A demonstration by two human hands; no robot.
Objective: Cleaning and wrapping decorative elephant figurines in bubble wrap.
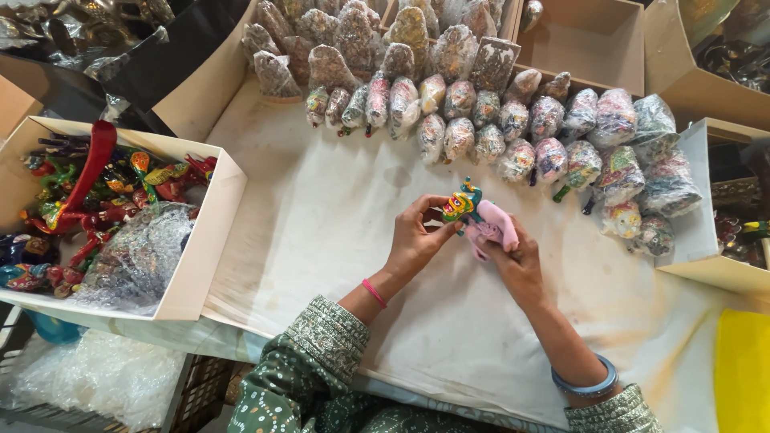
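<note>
My left hand [415, 236] grips a small, brightly painted figurine [461, 202] in green, yellow and red, just above the white cloth-covered table [321, 216]. My right hand [516, 261] presses a pink cloth [491, 226] against the figurine's right side. Both hands meet at the middle of the table. A pink band sits on my left wrist and a blue bangle on my right. Part of the figurine is hidden under the pink cloth.
Several figurines wrapped in clear plastic [513, 132] lie in rows at the back of the table. A white box [200, 240] at the left holds unwrapped painted figurines and bubble wrap. Cardboard boxes [593, 36] stand behind. A yellow object [742, 369] lies at the right edge.
</note>
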